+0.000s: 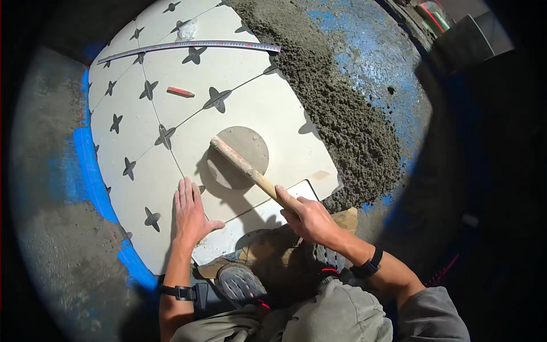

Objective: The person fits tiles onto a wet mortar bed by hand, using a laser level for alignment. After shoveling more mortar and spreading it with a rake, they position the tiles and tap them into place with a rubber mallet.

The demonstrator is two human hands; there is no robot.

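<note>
My right hand [312,219] is closed round the wooden handle of a mallet [246,143]. The mallet's big round grey head is over a cream tile [285,108], its shadow falling toward me; whether it touches the tile I cannot tell. Palm down, my left hand [191,212] lies on the tiles beside a joint, fingers stretched and thumb out to the side. Dark four-petal shapes mark the tiles. Farther off, a red marking crayon or pencil [180,92] lies on the tiles. A metal ruler [191,44] crosses them beyond it.
Loose grey mortar [347,122] runs along the tiles' right edge, over a blue-stained floor [373,45]. Blue tape [91,165] borders the left side. A white board [228,238] lies by my knees. A crumpled clear piece [187,30] rests near the ruler. A metal container [464,45] stands far right.
</note>
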